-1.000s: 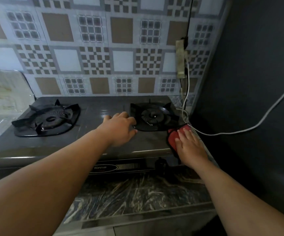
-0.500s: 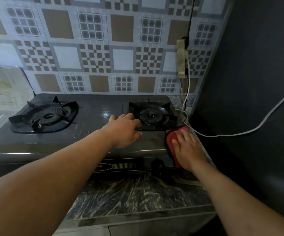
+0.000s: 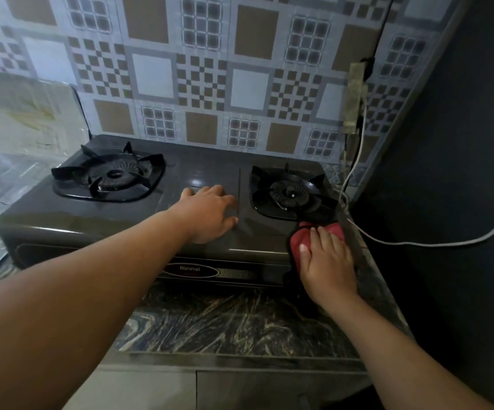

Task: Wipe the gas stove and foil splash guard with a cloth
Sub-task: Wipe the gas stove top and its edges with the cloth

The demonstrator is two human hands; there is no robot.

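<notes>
Standing at upper left of the frame, the foil guard [image 3: 26,113] is showing yellowish stains, so I judge it is not wiped yet. Sitting across the middle, the stove [image 3: 115,223] is gleaming in patches between its burners, though I cannot tell how much of it is already clean. Resting at centre, the left hand [image 3: 207,214] is lying flat on the stove top, fingers relaxed and holding nothing, seemingly steadying the stove. Pressing at lower right, the right hand [image 3: 327,264] is bearing down with straight fingers on the red cloth [image 3: 297,241], which is draping over the stove's front right corner. Most of the wiping, I reckon, is remaining: the left burner side and the foil.
</notes>
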